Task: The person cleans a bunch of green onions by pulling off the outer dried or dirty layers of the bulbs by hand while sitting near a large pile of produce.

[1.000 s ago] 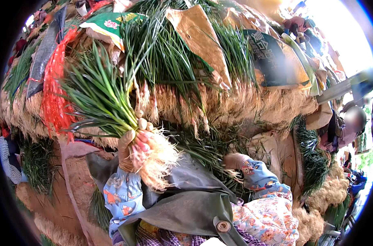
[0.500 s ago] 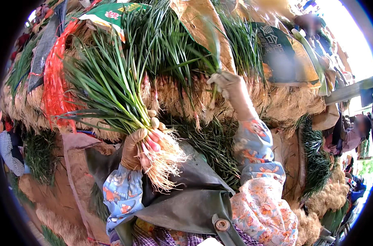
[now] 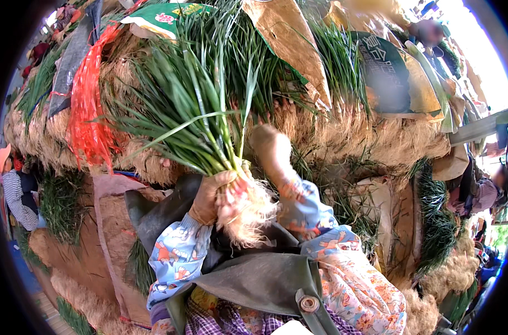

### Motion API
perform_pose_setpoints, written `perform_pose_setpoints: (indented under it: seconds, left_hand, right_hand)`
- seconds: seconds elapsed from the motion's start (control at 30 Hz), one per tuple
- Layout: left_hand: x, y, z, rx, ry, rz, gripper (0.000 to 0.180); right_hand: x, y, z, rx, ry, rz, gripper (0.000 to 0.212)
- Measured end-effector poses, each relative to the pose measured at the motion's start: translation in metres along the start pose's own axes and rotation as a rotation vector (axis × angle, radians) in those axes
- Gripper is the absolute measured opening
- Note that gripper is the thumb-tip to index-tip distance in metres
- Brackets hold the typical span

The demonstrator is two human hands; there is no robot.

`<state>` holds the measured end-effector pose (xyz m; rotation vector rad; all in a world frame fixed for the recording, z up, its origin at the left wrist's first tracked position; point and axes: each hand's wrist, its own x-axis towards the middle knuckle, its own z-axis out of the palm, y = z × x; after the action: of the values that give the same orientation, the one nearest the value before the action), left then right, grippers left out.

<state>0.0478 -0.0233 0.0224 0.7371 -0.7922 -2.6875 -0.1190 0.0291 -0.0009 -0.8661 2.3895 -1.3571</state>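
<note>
My gloved left hand [image 3: 208, 196] is closed around a bunch of green garlic [image 3: 206, 134]. The long green leaves fan up and to the left, while the pinkish bulbs and pale stringy roots [image 3: 245, 215] hang below my grip, over a dark apron [image 3: 259, 279]. Close by the bunch's right side is my gloved right hand [image 3: 272, 148], smeared by motion. A single upright stalk [image 3: 244, 120] stands just left of it; whether those fingers hold the stalk is hidden by the blur. Ahead lies a long heap of more green garlic [image 3: 265, 78], its roots facing me.
Brown sacking [image 3: 287, 39] and a green-and-yellow sack [image 3: 391, 78] cover parts of the heap. Red plastic twine [image 3: 89, 106] hangs at its left. Cut leaves [image 3: 346, 209] litter the ground to the right. Other people [image 3: 22, 190] sit at the far left and far right.
My right hand has come down and left from the heap to the bunch's side, its arm drawn in. My left hand has shifted slightly right, turning the bunch more upright.
</note>
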Motion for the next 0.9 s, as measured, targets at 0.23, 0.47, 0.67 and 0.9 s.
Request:
perform_pose_setpoints:
  seconds: [0.23,0.47,0.67,0.9]
  left_hand:
    - [0.001,0.002,0.007,-0.320,-0.294,-0.006,0.050]
    - [-0.004,0.011,0.003,-0.239,-0.261,-0.045,0.048]
    - [-0.004,0.000,0.003,-0.266,-0.197,-0.063,0.048]
    - [-0.007,0.011,0.007,-0.296,-0.377,-0.055,0.047]
  right_hand:
    - [-0.016,0.058,-0.099,-0.055,-0.917,0.249,0.016]
    - [-0.014,-0.053,-0.070,0.299,-0.643,-0.131,0.037]
    - [-0.015,-0.005,-0.061,-0.243,-0.397,-0.685,0.013]
    - [-0.008,-0.032,-0.059,0.732,-0.766,0.274,0.028]
